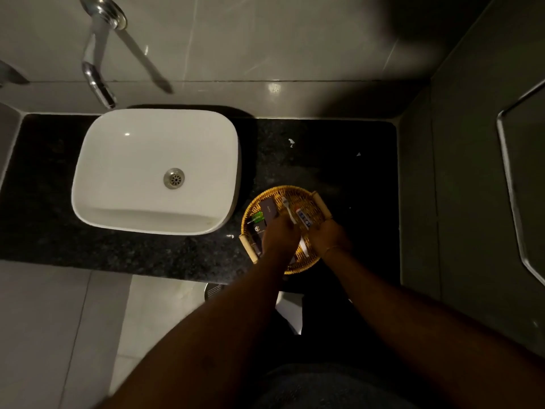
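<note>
My left hand (280,236) and right hand (328,237) sit low over the wicker tray (295,189), and it's tight in there: dark box (269,209), toothbrush (287,206) and small tube (303,218) lie side by side with thin gaps between. The white basin (124,160) crowds the tray's left edge. Past the far rim and off to the right, black countertop (348,160) runs open to the side wall (418,187). Under my palms, hard to tell.
</note>
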The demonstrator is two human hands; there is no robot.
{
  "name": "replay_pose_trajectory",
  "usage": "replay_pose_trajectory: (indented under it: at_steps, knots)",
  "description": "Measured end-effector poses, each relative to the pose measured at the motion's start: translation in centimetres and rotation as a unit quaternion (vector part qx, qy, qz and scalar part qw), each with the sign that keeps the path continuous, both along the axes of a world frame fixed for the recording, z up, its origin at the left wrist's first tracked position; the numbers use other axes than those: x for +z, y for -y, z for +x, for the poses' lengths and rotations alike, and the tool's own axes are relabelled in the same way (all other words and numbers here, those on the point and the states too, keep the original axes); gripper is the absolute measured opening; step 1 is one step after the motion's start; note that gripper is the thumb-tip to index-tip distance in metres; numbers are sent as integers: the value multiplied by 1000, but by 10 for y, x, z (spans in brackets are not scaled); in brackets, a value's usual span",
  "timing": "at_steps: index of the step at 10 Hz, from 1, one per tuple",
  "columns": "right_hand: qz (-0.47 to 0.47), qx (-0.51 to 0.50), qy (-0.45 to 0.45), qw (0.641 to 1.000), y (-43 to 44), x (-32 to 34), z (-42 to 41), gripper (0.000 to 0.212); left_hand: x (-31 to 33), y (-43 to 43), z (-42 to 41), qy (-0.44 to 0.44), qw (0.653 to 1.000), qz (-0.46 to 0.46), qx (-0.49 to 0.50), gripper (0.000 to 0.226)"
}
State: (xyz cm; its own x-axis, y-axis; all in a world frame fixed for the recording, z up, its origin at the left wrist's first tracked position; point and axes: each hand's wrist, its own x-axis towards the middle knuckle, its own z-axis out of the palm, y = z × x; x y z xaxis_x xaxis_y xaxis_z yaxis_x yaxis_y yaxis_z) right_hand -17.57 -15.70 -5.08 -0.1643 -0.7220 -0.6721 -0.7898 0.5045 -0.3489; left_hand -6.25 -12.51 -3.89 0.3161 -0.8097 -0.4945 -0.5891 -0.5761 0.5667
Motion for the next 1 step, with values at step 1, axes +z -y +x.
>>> replay_pose_trajectory:
  at_steps: [1]
  knots:
    - [-59, 72, -40, 995, -9, 8, 8, 47, 10, -9, 9, 95, 990, -78, -63, 24]
